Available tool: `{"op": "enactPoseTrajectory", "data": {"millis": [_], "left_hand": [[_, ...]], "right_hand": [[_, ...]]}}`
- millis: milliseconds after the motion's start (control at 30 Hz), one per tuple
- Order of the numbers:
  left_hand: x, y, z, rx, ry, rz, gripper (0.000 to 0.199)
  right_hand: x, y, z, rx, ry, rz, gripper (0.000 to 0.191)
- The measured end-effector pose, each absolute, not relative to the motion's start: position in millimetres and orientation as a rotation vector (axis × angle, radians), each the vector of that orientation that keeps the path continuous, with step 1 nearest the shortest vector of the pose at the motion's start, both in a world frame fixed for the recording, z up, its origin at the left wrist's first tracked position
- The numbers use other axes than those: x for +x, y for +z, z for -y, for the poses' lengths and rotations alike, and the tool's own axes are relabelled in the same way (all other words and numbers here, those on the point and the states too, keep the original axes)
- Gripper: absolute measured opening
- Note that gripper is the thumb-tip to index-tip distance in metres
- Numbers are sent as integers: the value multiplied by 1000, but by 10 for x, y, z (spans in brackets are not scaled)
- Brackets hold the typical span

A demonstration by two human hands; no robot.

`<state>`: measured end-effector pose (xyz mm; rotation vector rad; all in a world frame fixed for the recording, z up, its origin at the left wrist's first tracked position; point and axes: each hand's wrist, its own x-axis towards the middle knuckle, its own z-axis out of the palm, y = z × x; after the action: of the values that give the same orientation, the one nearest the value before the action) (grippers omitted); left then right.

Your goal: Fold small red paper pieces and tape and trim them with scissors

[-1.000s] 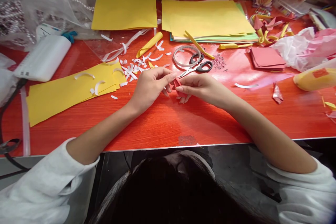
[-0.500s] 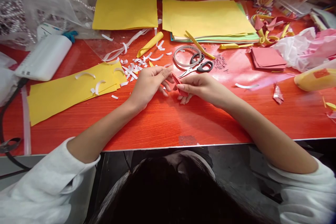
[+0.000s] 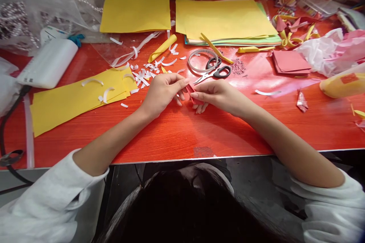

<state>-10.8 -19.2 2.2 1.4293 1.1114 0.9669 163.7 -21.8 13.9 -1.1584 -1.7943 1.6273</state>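
Observation:
Between my two hands is a small folded piece of red paper point(image 3: 191, 90), raised over the red table point(image 3: 171, 136). My left hand point(image 3: 167, 93) pinches its upper left end between thumb and index finger. The lower right part is gripped by my right hand point(image 3: 218, 97), thumb on top and fingers partly hidden beneath. Just beyond the hands lie scissors with black handles point(image 3: 222, 71) and a roll of tape point(image 3: 190, 60), which overlaps one handle. White paper scraps point(image 3: 142, 77) are scattered beyond my left hand.
Yellow strips point(image 3: 71, 98) lie at the left near a white power bank point(image 3: 48, 62). Yellow sheets point(image 3: 137, 9) and a stack of coloured paper point(image 3: 222, 17) are at the back. Red squares point(image 3: 291, 62) and crumpled plastic point(image 3: 322, 53) sit at the right.
The folded red paper has turned slightly in my fingers and shows more of its flat face. Both hands keep their hold and have barely shifted.

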Motion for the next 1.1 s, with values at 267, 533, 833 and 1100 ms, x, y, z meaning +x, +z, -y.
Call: {"op": "enactPoseTrajectory", "data": {"millis": [267, 533, 833, 1100], "left_hand": [[-127, 102, 176, 1307, 866, -1095, 17], [-132, 70, 153, 1394, 763, -1138, 29], [-137, 21, 167, 1431, 746, -1139, 30], [-123, -39, 179, 1443, 825, -1178, 32]], "right_hand": [[1644, 155, 217, -1179, 1647, 1786, 22], [1637, 161, 217, -1197, 1673, 1792, 22], [1636, 181, 220, -1197, 1703, 1752, 21], [1635, 163, 211, -1203, 1732, 1733, 26]]}}
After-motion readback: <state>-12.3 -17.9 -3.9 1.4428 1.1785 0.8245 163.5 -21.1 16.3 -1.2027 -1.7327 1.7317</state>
